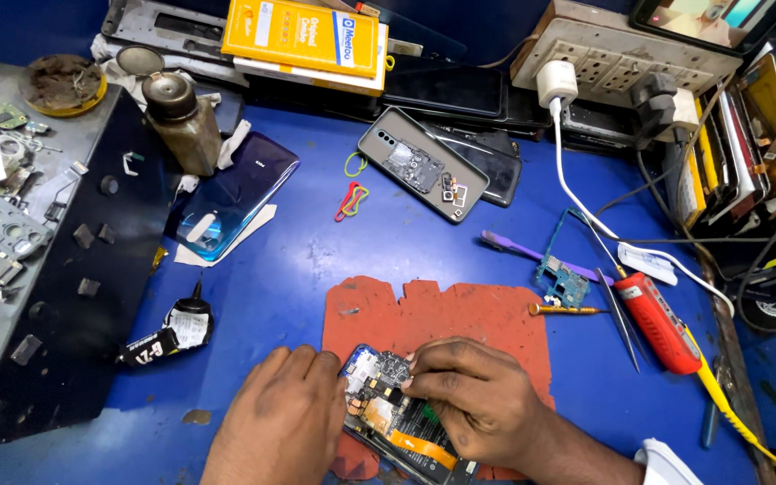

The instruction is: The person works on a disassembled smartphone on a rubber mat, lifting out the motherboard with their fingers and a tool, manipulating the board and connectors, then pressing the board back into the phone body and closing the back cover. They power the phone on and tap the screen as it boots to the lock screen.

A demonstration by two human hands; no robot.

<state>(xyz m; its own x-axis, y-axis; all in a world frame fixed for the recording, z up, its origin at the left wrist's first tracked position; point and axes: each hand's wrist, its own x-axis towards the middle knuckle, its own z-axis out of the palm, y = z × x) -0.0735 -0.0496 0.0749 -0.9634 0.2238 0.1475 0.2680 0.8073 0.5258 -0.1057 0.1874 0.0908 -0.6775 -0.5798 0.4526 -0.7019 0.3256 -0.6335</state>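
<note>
**Bare board under my fingers, clutter close by**

At the lower centre of the frame my left hand (282, 415) lies flat, fingers loosely curled, steadying the opened smartphone (397, 418) on the red work mat (442, 314). My right hand (478, 400) is closed down on it, fingertips (413, 381) pinching at something small on the circuit board; what, I cannot tell. I judge that a slip there could tear the orange flex cable (419, 446) or flick a tiny part away. To the right lie a loose motherboard (563, 283), a small screwdriver (563, 310), tweezers (623, 319) and a red soldering iron (659, 323). A glue tube (168, 337) sits at left.
</note>
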